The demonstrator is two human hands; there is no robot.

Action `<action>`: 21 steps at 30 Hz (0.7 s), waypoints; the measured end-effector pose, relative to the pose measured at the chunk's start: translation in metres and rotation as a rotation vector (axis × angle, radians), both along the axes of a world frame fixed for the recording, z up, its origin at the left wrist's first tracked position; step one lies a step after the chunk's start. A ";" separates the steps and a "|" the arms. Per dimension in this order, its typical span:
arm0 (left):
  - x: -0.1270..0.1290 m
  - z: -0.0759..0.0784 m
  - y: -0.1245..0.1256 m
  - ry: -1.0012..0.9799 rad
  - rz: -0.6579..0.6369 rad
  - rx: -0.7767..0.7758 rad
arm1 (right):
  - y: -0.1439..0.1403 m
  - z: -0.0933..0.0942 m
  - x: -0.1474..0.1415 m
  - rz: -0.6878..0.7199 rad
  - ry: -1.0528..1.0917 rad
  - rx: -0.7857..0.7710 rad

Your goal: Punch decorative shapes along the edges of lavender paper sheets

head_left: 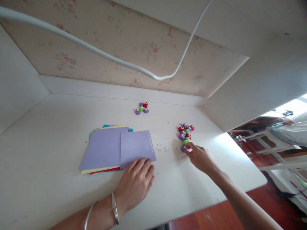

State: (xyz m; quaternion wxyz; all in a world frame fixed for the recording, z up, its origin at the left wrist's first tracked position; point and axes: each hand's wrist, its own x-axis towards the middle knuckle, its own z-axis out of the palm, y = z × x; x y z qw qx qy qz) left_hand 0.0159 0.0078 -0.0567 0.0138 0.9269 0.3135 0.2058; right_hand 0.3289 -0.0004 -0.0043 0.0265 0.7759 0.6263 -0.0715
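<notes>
My left hand (137,179) lies with its fingers on the lower edge of a purple sheet of paper (135,145), holding nothing. A row of small punched holes runs down the sheet's right edge. It overlaps a stack of coloured paper (102,148), purple on top with yellow, red and blue edges showing. My right hand (199,156) is closed, thumb and fingers pinching a purple craft punch (184,148) at the near end of a cluster. Touching or just beyond it sit several more punches (187,131) in red, green and purple.
A smaller group of craft punches (142,108) stands at the back of the white table (59,115). Tiny purple paper bits (163,148) lie between sheet and cluster. A white cable (107,57) hangs across the top. The table's rounded right corner (262,182) overlooks a reddish floor.
</notes>
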 end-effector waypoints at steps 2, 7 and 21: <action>-0.001 0.000 -0.001 -0.005 0.009 -0.005 | -0.001 -0.002 0.001 0.003 -0.015 0.009; -0.002 -0.003 -0.001 -0.034 0.011 -0.013 | -0.001 -0.011 0.011 0.044 -0.028 0.061; 0.000 -0.005 0.002 -0.041 -0.012 0.070 | 0.033 0.026 -0.007 -0.020 -0.082 0.130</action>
